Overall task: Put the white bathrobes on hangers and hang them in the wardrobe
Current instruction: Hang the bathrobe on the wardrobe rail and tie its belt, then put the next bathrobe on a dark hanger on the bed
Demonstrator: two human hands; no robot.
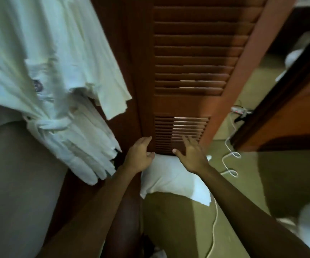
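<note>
At the centre of the frame, the fingers [188,140] of the right hand [191,155] are spread and straight, laid against or just before the lower slats of the louvered wardrobe door [191,71]; nothing is held. The left hand [139,155] is seen just beside it, fingers loosely extended toward the door's edge, likewise holding nothing. Whether either hand actually touches the wood cannot be told. Below the hands, a white pillow [172,181] is lying on the floor [178,220] against the door's foot. A white cable [228,159] is trailed across the floor at the right. In the upper left, a white bathrobe [44,71] is hung, its belt [52,121] knotted at the waist.
</note>
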